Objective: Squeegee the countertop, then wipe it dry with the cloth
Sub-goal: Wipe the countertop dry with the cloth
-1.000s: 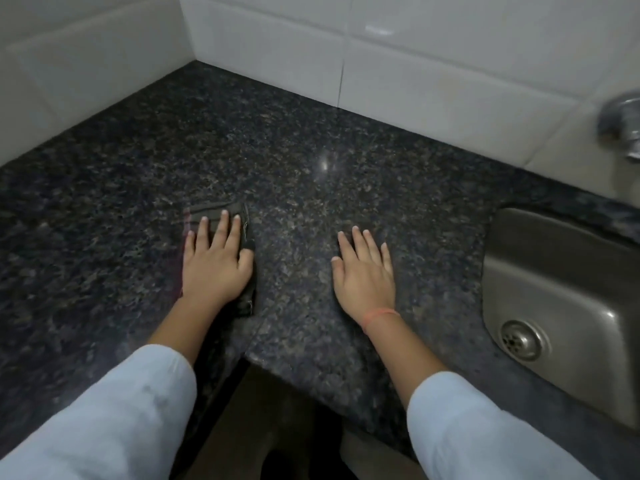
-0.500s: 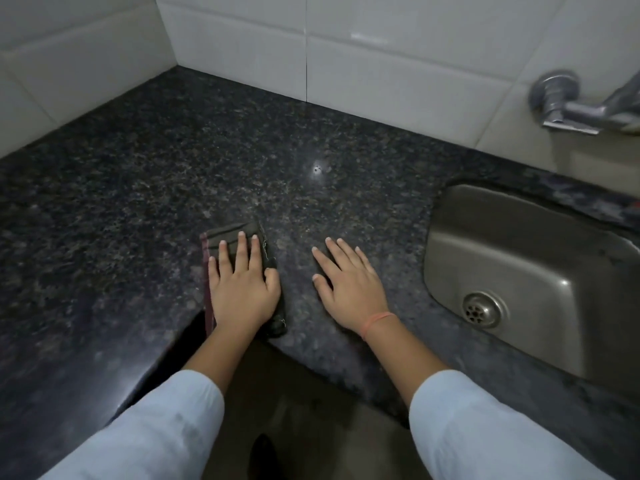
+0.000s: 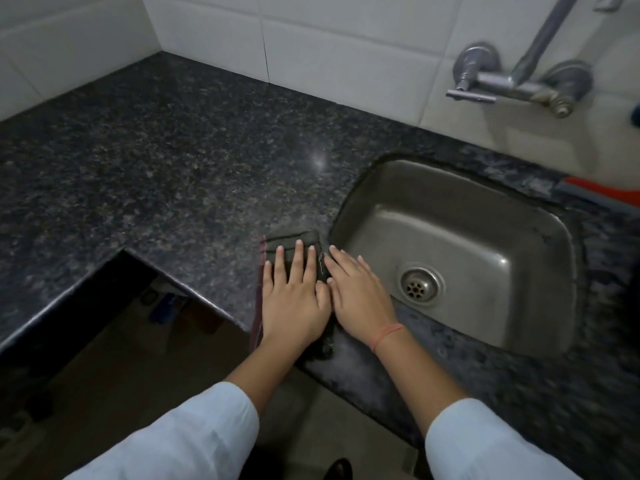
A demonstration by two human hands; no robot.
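- Well, what could go wrong now?
- The dark folded cloth (image 3: 291,239) sits at the front edge of the dark speckled stone bench (image 3: 173,150), just left of the steel sink (image 3: 485,216). Its near end looks like it hangs over the edge. One hard push that way, and I think it could drop to the brown floor (image 3: 104,358).
- Are the hands holding it?
- No. The left hand (image 3: 294,296) lies flat on top, fingers straight, pressing down. The right hand (image 3: 360,299) is flat too and grips nothing. Its side touches the cloth, and its fingertips reach the sink's rim.
- So it could slip in?
- Maybe. The strip of bench in front of the sink is thin, and if the stone is wet, a flat hand could slide.
- What's the room like?
- The bench bends round a corner, with a notch cut in its front. White tile walls (image 3: 346,46) stand behind. A grey metal tap (image 3: 502,81) is fixed to the wall above the sink. Past the sink is an orange thing (image 3: 602,188); I can't tell what it is.
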